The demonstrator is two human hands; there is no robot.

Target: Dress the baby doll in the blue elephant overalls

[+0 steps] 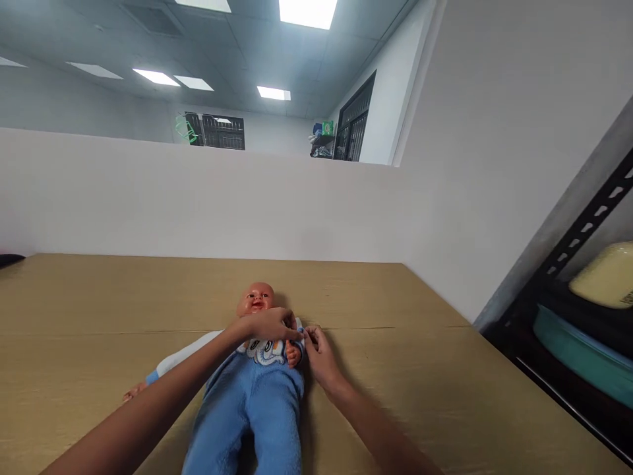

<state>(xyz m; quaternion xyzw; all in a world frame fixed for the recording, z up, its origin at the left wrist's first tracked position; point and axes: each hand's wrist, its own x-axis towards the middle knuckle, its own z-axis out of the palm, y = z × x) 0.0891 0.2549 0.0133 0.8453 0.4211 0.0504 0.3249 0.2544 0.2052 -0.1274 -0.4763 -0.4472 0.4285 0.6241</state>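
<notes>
A baby doll [259, 298] lies on its back on the wooden table, head away from me. It wears blue fleece trousers [271, 409] and a white top with a cartoon print [267, 351]. My left hand [274, 324] reaches across the doll's chest, its fingers closed on the sleeve at the doll's arm on the right of the view. From the right, my right hand [315, 349] pinches the blue cuff of that same sleeve [299, 335]. The doll's small hand [293, 354] pokes out beside the cuff. Its other arm [185, 353] stretches out to the left, partly behind my forearm.
The brown table [395, 369] meets a low white partition [198, 198] at the back and a white wall on the right. A black metal rack [558, 264] at right holds a yellow packet [606, 277] and a teal item [583, 356]. A dark object [10, 260] shows at the far left edge.
</notes>
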